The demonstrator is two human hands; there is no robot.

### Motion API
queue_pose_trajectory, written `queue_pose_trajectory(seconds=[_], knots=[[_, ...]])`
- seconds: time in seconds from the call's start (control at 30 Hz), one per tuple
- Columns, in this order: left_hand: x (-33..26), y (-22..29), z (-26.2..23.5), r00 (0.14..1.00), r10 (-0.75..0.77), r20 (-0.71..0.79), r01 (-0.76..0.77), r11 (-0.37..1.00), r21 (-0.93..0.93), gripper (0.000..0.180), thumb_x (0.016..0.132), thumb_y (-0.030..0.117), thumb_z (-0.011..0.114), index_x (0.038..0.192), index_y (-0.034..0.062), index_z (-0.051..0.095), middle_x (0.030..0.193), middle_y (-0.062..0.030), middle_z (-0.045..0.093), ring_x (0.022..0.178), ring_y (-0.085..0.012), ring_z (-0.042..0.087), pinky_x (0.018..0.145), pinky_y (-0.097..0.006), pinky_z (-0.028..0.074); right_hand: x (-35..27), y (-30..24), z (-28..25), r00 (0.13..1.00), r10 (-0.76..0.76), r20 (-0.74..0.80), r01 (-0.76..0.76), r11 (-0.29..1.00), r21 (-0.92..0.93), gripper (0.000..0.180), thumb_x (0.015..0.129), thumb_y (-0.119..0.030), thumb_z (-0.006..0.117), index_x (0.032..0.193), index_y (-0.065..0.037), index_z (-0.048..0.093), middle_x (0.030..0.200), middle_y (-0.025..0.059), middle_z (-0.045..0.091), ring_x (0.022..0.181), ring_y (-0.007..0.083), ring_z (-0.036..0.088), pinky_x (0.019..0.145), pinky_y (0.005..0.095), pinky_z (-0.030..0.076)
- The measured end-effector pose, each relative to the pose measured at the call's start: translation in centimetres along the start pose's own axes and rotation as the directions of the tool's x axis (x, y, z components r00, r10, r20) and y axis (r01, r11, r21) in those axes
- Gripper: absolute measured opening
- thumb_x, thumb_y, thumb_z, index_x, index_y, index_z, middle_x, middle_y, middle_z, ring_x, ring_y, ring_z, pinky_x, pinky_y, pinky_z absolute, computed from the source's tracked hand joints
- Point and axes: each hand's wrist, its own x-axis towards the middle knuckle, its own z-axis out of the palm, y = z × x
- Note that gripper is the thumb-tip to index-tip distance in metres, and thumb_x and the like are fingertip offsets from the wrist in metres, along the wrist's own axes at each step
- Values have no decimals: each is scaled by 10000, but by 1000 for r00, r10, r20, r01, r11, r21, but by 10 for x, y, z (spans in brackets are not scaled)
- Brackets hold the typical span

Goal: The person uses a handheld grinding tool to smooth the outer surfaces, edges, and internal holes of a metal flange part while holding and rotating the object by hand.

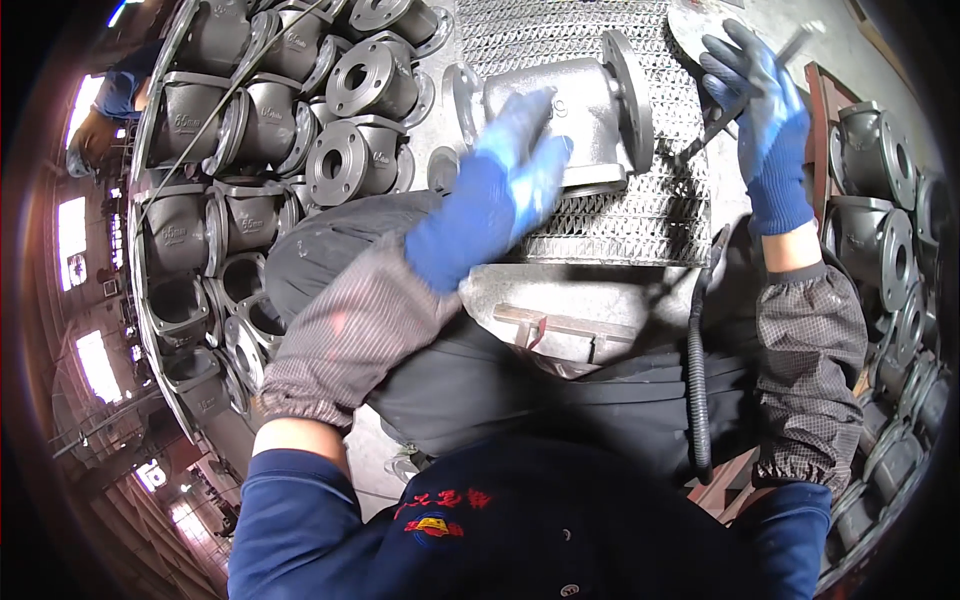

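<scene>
A grey cast-iron valve body (580, 105) with round flanges lies on a metal mesh work surface (560, 235) in front of me. My left hand (505, 175), in a blue-coated glove, is over its near left side, fingers stretched out and somewhat blurred. Whether they touch the casting I cannot tell. To the right of the casting, my right hand (762, 110), gloved alike, grips a thin dark rod-like tool (722, 122). The tool slants, with a blurred pale upper end and its dark lower end near the mesh. Its exact kind is unclear.
Rows of similar grey flanged valve bodies (270, 125) stand close on my left. More flanged castings (875, 235) are stacked on my right. A black corrugated hose (697, 380) hangs beside my right leg. Another person's gloved hand (95, 130) shows at the far left.
</scene>
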Motion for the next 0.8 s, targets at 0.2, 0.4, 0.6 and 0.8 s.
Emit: queue_pose_trajectory(seconds=[0.2,0.4,0.6,0.8], knots=[[-76,50,-25,769,-102,631,59,994,89,235,899,94,531,1062,-44,630,864,-122,669,787,-194,630,767,-303,508,-40,78,-31,992,75,104,-77,997,16,360,968,-231,484,1183,52,544,1135,113,618,1025,171,582,923,266,430],[-71,53,-32,750,-508,424,411,860,302,212,885,125,557,995,-23,661,905,-118,684,849,-183,649,792,-291,511,-65,69,-60,749,616,244,-496,765,-411,312,946,-304,513,1084,-56,641,955,20,649,826,89,576,668,228,479],[-70,17,-23,768,-439,466,280,885,372,246,895,190,563,1000,-5,671,914,-116,686,861,-163,644,795,-281,504,-72,50,-43,981,103,165,-33,924,-382,245,930,-203,546,1066,-27,649,989,42,666,896,112,574,799,238,456],[-76,-5,-28,802,-377,464,176,891,419,267,895,224,572,1030,13,665,953,-123,682,885,-181,646,818,-293,498,-91,49,-38,937,87,339,173,727,-665,240,927,-192,529,1053,-33,657,907,52,668,830,131,599,785,255,478]])
